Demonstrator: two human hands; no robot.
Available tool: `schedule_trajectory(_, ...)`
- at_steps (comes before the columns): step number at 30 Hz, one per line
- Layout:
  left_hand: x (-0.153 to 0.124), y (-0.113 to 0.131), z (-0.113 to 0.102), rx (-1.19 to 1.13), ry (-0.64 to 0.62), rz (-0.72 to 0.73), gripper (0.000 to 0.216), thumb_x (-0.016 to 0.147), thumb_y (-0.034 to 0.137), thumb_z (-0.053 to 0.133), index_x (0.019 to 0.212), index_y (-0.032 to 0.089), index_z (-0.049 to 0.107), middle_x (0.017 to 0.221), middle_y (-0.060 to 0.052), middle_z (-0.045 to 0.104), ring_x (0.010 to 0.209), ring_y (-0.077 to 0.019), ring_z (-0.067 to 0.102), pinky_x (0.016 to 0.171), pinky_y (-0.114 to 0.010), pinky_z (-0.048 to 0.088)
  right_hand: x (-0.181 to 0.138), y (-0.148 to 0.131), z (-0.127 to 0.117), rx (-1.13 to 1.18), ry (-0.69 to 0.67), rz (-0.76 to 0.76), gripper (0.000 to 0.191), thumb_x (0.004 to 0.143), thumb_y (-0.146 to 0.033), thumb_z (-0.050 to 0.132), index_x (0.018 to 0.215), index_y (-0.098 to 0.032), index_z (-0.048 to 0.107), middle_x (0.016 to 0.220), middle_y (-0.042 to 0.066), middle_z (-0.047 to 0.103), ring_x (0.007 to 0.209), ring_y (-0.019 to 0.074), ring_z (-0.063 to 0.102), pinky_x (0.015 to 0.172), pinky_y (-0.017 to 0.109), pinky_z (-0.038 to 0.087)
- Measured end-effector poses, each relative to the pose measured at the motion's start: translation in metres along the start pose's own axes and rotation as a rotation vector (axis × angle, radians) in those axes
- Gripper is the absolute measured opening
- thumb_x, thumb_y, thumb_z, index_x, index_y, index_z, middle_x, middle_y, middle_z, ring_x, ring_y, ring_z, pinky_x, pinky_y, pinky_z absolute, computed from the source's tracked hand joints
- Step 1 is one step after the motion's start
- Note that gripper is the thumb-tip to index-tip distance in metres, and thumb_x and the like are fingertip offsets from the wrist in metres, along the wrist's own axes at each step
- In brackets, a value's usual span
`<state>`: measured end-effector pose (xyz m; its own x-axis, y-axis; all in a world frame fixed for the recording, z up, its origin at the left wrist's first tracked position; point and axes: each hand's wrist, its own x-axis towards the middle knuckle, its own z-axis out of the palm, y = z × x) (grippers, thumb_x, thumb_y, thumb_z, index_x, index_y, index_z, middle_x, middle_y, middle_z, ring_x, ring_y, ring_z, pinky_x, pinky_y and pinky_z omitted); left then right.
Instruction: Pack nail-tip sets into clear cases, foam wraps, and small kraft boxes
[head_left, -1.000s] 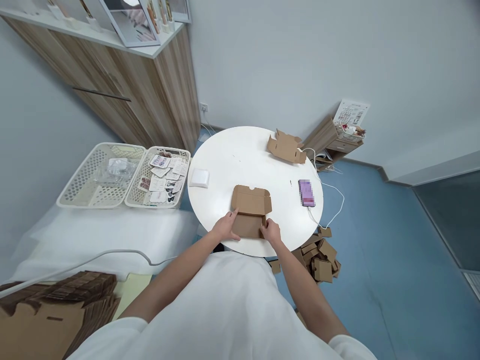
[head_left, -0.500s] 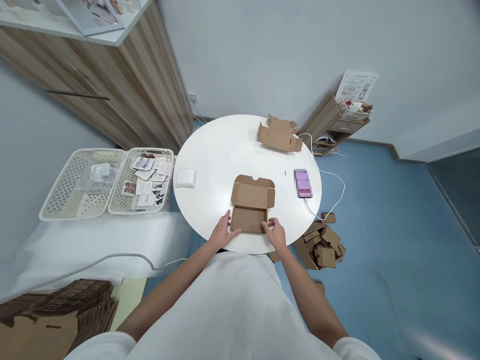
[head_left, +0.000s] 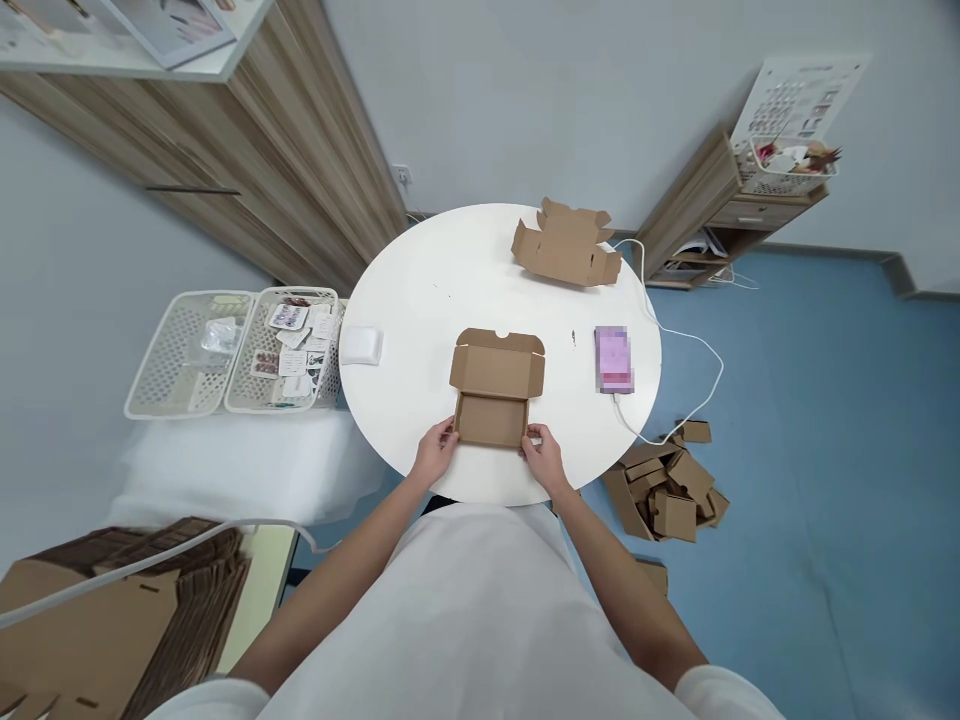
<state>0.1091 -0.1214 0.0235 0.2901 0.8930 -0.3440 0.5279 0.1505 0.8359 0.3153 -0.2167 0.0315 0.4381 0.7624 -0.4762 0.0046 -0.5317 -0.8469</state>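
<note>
Head view: we stand at smooth, round white table (head_left: pixel 420 290). Perforated plastic basket (head_left: pixel 241 385) sits beyond its left edge. Brown cardboard box (head_left: pixel 493 385), lid open, lies on table's near half. Our left hand (head_left: pixel 433 453) and right hand (head_left: pixel 544 460), apart, clasp its near corners. Printed cards (head_left: pixel 293 362) lie in basket, writing unreadable to us.
</note>
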Motion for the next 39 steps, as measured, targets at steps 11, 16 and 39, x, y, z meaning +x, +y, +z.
schedule_trajectory(11, 0.029, 0.007, 0.021, -0.155, 0.034, -0.042, 0.045, 0.079, 0.031, 0.047, 0.123, 0.018, 0.049, 0.121, -0.007, 0.055, 0.105, -0.0195, 0.053, 0.093, -0.036, 0.039, 0.042, -0.006, -0.016, 0.116, -0.061, 0.033, 0.029, 0.07, -0.036, 0.052, 0.095, -0.02, 0.05, 0.097, 0.005, 0.057, 0.06, 0.012, 0.058, 0.062, 0.032, 0.05)
schedule_trajectory(16, 0.023, 0.017, 0.02, -0.14, 0.019, -0.08, 0.043, 0.083, 0.034, 0.042, 0.125, 0.024, 0.046, 0.125, -0.003, 0.052, 0.112, -0.0191, 0.049, 0.094, -0.033, 0.038, 0.041, -0.004, -0.019, 0.121, -0.088, 0.047, 0.033, 0.072, -0.042, 0.052, 0.097, -0.02, 0.049, 0.1, 0.006, 0.055, 0.065, 0.0129, 0.059, 0.064, 0.032, 0.05)
schedule_trajectory(39, 0.067, -0.03, -0.137, -0.047, 0.411, -0.02, 0.038, 0.077, 0.033, 0.051, 0.112, 0.017, 0.053, 0.114, -0.012, 0.048, 0.099, -0.021, 0.052, 0.083, -0.035, 0.047, -0.021, -0.034, 0.058, -0.159, 0.275, -0.263, 0.038, 0.074, -0.042, 0.053, 0.105, -0.021, 0.045, 0.078, 0.0, 0.046, 0.053, 0.0093, 0.04, 0.05, 0.025, 0.037)
